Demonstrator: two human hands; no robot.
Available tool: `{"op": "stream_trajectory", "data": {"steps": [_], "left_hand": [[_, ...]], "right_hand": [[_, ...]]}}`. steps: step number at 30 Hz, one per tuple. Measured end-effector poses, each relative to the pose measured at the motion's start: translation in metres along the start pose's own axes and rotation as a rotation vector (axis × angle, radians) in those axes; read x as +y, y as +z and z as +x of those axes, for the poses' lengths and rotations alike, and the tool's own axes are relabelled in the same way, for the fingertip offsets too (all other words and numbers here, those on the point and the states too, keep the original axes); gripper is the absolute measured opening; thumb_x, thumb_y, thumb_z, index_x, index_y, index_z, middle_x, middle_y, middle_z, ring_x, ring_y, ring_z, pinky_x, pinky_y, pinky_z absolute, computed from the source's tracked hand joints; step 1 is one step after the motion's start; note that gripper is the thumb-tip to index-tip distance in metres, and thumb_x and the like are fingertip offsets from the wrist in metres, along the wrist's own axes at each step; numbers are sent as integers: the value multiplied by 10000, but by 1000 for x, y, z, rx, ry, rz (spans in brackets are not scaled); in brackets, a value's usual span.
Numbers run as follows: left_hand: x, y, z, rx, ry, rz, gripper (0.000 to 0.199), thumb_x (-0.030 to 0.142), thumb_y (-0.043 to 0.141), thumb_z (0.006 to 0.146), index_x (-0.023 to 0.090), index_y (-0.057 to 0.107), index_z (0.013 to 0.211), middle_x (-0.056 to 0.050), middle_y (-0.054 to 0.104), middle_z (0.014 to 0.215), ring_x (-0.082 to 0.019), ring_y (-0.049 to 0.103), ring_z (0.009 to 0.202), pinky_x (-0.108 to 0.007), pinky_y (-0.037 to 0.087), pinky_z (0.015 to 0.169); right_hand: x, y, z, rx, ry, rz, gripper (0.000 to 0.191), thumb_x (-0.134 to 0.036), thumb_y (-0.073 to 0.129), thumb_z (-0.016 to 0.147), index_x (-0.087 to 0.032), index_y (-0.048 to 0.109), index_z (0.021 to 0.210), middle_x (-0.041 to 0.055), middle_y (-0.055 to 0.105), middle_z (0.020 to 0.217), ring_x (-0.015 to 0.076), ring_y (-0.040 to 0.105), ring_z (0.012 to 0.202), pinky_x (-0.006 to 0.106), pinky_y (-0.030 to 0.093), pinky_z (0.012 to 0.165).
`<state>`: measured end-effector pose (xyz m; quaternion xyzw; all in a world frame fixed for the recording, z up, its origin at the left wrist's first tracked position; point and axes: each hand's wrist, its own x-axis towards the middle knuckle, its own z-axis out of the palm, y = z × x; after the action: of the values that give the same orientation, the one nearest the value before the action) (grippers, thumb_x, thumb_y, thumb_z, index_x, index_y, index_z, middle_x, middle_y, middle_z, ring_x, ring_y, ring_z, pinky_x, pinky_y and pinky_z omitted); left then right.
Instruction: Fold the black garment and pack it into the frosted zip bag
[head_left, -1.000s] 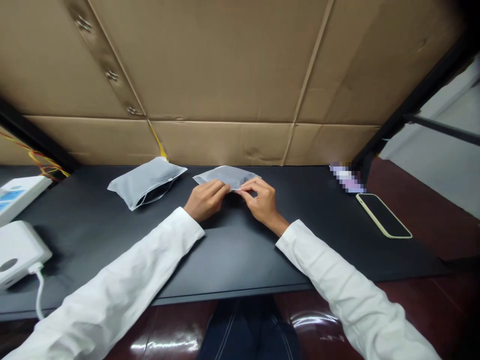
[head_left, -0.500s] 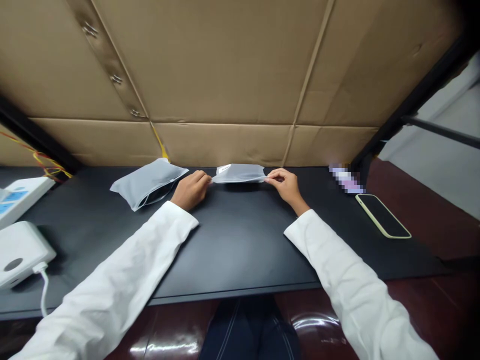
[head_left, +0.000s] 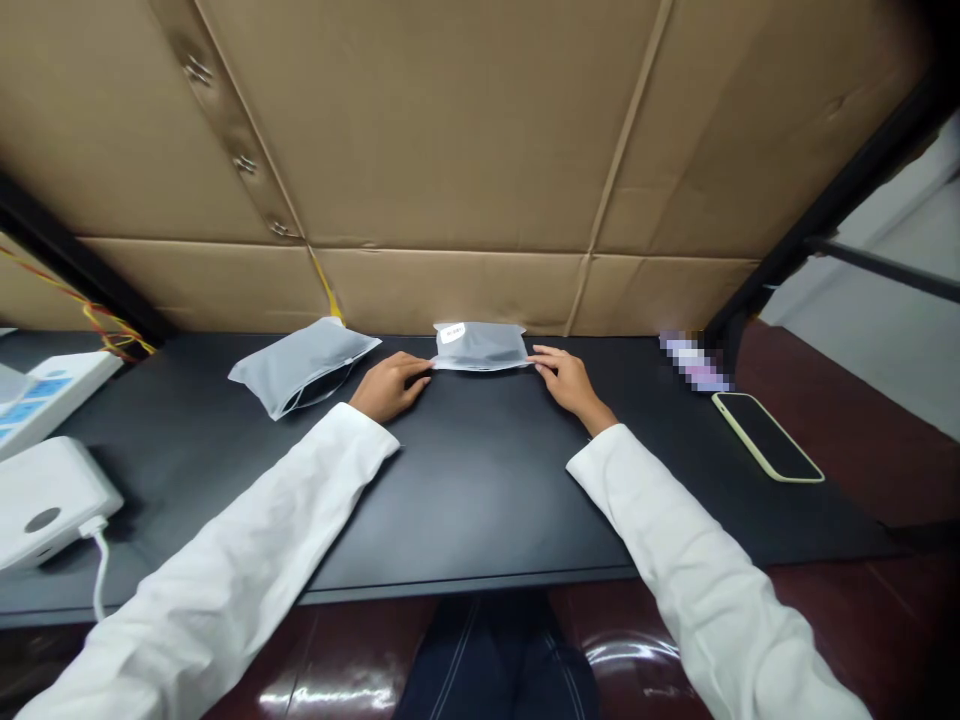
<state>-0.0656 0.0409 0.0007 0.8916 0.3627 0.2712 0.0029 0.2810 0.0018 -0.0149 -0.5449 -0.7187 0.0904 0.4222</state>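
Note:
A frosted zip pouch (head_left: pixel 484 345) with a small white label lies flat at the back of the black table, its opening edge towards me. My left hand (head_left: pixel 388 387) rests by its left front corner, fingers stretched out and thumb apart, the fingertips touching the corner. At the right front corner is my right hand (head_left: pixel 566 380), its fingers extended and spread, the tips at the pouch's edge. Neither hand grips the pouch. Left of my left hand lies a second frosted pouch (head_left: pixel 300 360), with its mouth gaping towards me.
A phone (head_left: pixel 769 437) in a pale case lies on the right, near a blurred-out colourful item (head_left: pixel 696 362). On the left are a white power strip (head_left: pixel 52 395) and a white box-shaped device (head_left: pixel 56 500) with a cable. A cardboard wall (head_left: pixel 465 150) rises behind the table (head_left: pixel 480 500).
Both hands have loosened from a pinch on the pouch's front corners, and their fingers have straightened. The pouch now lies lower and flatter on the table.

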Motion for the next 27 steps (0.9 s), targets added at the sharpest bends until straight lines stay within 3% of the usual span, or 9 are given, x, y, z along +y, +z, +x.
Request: {"op": "stream_trajectory", "data": {"steps": [2, 5, 11, 20, 24, 27], "left_hand": [[1, 0, 0, -7, 2, -14, 311, 357, 508, 927, 209, 697, 1125, -95, 714, 1128, -264, 645, 1062, -442, 541, 927], [2, -1, 0, 5, -13, -20, 301, 353, 516, 922, 195, 685, 1114, -110, 700, 1107, -260, 645, 1030, -439, 533, 928], [7, -3, 0, 17, 12, -20, 249, 359, 495, 934, 185, 650, 1020, -101, 663, 1053, -235, 618, 995, -399, 523, 904], [11, -3, -1, 44, 61, 41, 230, 366, 567, 907, 193, 581, 757, -65, 648, 930, -198, 617, 871, -332, 512, 778], [7, -4, 0, 107, 23, 178, 170, 365, 579, 899, 196, 578, 888, -75, 629, 924, -218, 607, 857, -334, 495, 742], [3, -3, 1, 143, 14, 240, 257, 362, 587, 901, 184, 588, 1087, -95, 642, 1009, -236, 625, 899, -331, 497, 736]], "right_hand": [[0, 2, -1, 4, 4, -23, 265, -139, 597, 861, -263, 769, 1020, 70, 678, 1263, 262, 626, 1182, 535, 411, 1102], [-3, 4, -2, -1, 24, 21, 263, -148, 635, 830, -221, 756, 1052, 105, 677, 1231, 249, 639, 1133, 468, 505, 1008], [-10, 7, -4, 3, -2, 90, 252, -133, 659, 778, -189, 733, 1012, 78, 685, 1099, 176, 669, 859, 365, 572, 825], [-10, 9, -3, 60, -7, 115, 182, -201, 713, 733, -193, 727, 914, 74, 652, 1071, 180, 657, 852, 352, 577, 766], [-10, 10, -2, 60, -2, 130, 139, -239, 645, 809, -194, 735, 905, 75, 658, 1044, 162, 649, 803, 339, 574, 740], [-11, 10, -2, 43, -5, 142, 142, -256, 621, 839, -195, 735, 896, 70, 671, 1000, 162, 645, 801, 327, 570, 731]]}}
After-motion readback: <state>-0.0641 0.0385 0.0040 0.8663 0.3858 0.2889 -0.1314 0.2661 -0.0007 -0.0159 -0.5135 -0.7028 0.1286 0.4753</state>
